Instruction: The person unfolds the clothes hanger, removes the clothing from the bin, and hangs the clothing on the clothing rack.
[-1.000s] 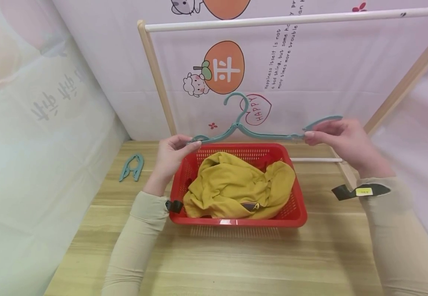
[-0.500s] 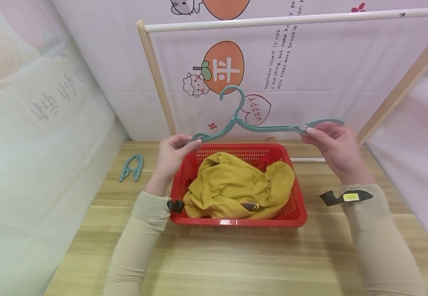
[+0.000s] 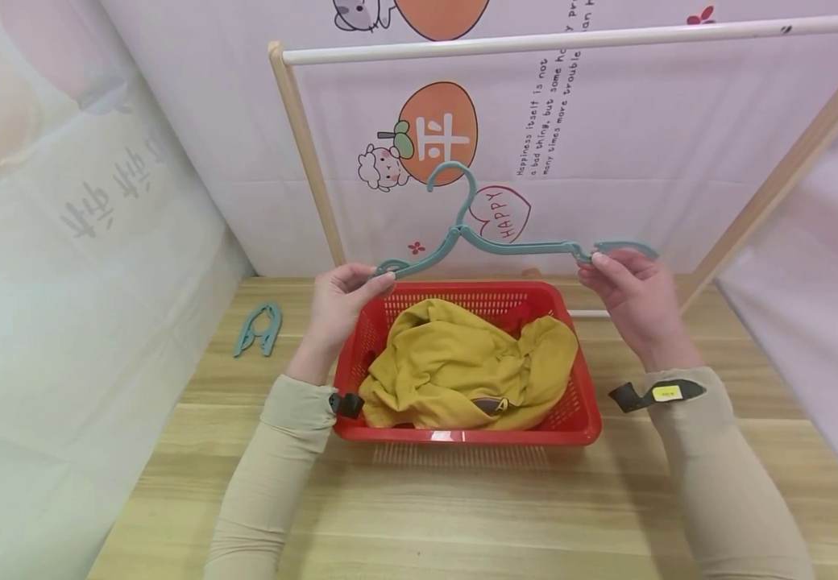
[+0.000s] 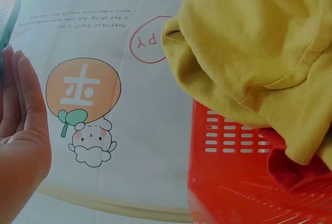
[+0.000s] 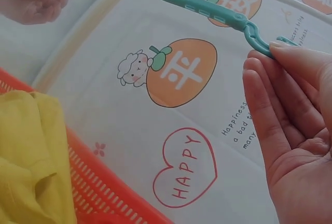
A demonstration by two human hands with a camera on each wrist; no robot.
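A teal folding hanger (image 3: 524, 248) is held up above the back of the red basket, its hook upward. My left hand (image 3: 339, 310) pinches the end of its left arm between thumb and fingers. At the other end my right hand (image 3: 636, 302) pinches the jointed tip; in the right wrist view the thumb of the right hand (image 5: 295, 115) presses the curved end piece against the fingers. Below, the red basket (image 3: 466, 436) holds a crumpled yellow garment (image 3: 455, 366) and some red cloth.
A folded teal hanger (image 3: 259, 329) lies on the wooden table (image 3: 419, 515) left of the basket. Behind the basket stands a rack with a white top rail (image 3: 535, 42) and wooden posts (image 3: 306, 153). Printed white sheets hang at the back and sides.
My right hand has moved left and slightly down with its end of the hanger. The hook and middle have risen and shifted a little left. My left hand has barely moved.
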